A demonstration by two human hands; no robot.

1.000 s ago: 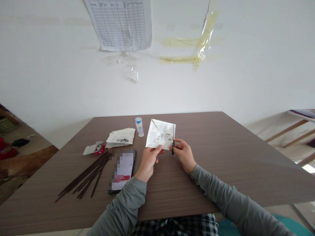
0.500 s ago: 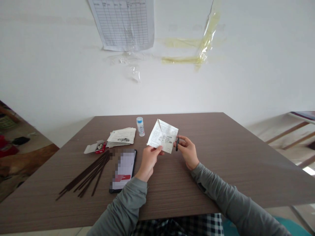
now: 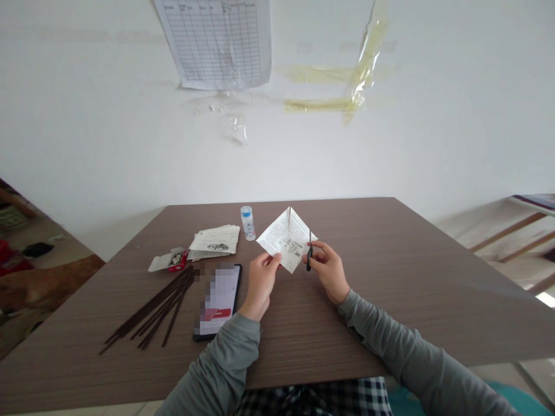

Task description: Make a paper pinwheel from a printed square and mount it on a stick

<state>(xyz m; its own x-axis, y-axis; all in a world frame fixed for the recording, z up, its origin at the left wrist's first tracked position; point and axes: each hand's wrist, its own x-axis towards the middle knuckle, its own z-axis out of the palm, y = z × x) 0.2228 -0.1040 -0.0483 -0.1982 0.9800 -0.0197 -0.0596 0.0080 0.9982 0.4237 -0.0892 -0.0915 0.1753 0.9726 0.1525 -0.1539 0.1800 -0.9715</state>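
My left hand (image 3: 262, 283) pinches the lower edge of a square sheet of printed paper (image 3: 280, 236) between thumb and fingers. The sheet is held up above the table with one corner pointing away, and a slit runs in from that corner. Small pictures and lines of text show on its face. In my right hand (image 3: 328, 267) is a pair of small scissors (image 3: 309, 254) with dark handles, its thin blades pointing away from me, close to the paper's right corner.
Left of my hands lie a phone (image 3: 220, 303), several thin dark brown sticks (image 3: 150, 309), an open small red box (image 3: 177, 260) of tiny metal pieces and a stack of printed papers (image 3: 214, 241). A clear bottle with a blue cap (image 3: 247, 223) stands behind. A white wall (image 3: 277, 162) borders the table (image 3: 411, 289).
The paper has turned, so its slit corner now points straight away from me. The scissors have shifted slightly left and toward me with my right hand.
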